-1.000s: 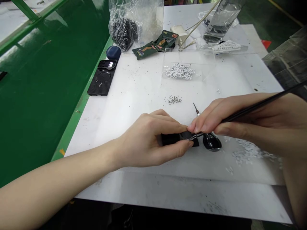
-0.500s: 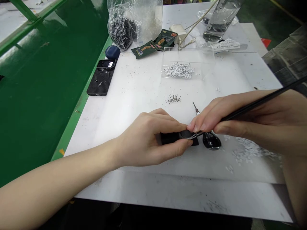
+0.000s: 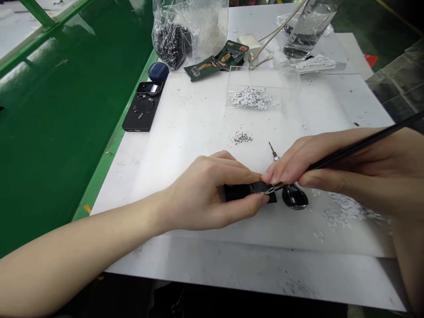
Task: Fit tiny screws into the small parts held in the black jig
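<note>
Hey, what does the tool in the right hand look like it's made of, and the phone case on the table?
The tool has a slim black handle, maybe plastic or coated metal, hard to tell at this view, and a bright tip that shines like metal. The phone case looks like matte black woven carbon-fibre-style material, judging by its fine weave.

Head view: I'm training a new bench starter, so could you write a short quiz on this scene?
1. The left hand pinches a black piece. Which hand holds the long black-handled tool: that one or the right hand?
2. True or false: the white flecks in the clear plastic container lie nearer the hands than the dark specks do.
3. What colour is the round case beside the phone?

Key: 1 right hand; 2 false; 3 blue.
</note>
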{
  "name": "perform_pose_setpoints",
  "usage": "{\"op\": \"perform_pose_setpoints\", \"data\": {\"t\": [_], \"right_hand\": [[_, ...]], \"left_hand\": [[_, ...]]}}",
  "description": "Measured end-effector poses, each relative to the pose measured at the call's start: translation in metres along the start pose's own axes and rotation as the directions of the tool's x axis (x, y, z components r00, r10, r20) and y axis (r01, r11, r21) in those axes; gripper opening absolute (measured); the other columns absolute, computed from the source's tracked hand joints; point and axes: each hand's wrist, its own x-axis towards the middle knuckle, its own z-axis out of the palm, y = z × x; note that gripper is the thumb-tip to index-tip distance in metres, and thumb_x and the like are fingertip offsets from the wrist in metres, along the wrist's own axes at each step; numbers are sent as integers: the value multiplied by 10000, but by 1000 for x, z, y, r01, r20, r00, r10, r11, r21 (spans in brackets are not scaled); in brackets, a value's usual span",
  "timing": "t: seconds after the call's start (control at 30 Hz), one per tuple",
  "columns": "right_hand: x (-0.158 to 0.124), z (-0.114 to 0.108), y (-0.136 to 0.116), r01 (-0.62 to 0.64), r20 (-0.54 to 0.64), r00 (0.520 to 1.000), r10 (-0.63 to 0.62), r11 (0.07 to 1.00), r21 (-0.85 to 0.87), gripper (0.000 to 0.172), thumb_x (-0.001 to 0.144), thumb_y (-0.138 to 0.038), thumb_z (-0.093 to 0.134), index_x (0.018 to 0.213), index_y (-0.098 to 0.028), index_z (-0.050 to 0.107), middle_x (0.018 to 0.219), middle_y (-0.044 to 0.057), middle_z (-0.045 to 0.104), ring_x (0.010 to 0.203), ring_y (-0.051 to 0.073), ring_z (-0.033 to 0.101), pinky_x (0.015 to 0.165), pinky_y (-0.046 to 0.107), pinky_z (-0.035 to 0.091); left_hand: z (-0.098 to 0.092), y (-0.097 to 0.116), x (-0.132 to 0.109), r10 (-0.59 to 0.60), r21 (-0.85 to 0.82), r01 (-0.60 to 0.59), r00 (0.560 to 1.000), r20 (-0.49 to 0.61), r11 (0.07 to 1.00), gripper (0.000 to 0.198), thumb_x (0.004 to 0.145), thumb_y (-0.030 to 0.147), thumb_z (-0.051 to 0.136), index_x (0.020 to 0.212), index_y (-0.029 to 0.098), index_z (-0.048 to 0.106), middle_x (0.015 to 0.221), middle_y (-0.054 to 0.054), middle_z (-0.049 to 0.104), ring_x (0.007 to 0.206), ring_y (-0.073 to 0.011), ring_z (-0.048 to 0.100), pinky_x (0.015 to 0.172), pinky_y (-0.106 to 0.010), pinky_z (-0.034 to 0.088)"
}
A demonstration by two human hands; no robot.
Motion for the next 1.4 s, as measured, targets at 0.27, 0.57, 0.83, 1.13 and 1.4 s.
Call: {"op": "perform_pose_setpoints", "data": {"t": [0.27,0.57,0.83,1.13,1.4], "right_hand": [[-2,-7,-3,-20,47,999,19,1000,19,171,845,-243,721,995,-308,769,970,50,759,957,284,717,735,367,608],[0,-4,-5,2,19,1000,-1,999,-52,158,853,-261,713,974,-350,764,952,8,760,933,256,726,704,334,624],[1,-2,-5,5,33,999,-4,999,-37,153,874,-240,694,955,-351,762,929,3,764,912,242,733,616,289,608],[3,1,-7,11,-6,1000,-12,999,-45,137,875,-246,701,935,-346,771,909,6,770,877,230,737,623,285,606],[4,2,-8,4,-5,1000,-4,998,-55,129,871,-256,707,931,-346,776,905,5,773,863,229,740,632,289,611]], "left_hand": [[0,-1,1,-3,13,3,1000,2,1000,112,911,188,638,872,117,717,839,-84,770,736,-156,699,789,-307,547],[1,-1,1,5,17,-6,1000,10,1000,169,904,154,651,916,14,744,815,-125,764,725,-156,691,797,-305,539],[0,0,0,16,5,-16,1000,14,1000,188,901,137,650,955,-12,751,833,-138,764,742,-165,695,793,-306,537],[0,0,1,7,-2,-7,1000,10,1000,197,900,132,649,952,-27,752,811,-138,756,723,-160,684,789,-309,534],[0,0,1,3,4,-3,1000,11,1000,187,898,135,648,952,-14,748,798,-132,755,729,-162,685,792,-307,539]]}}
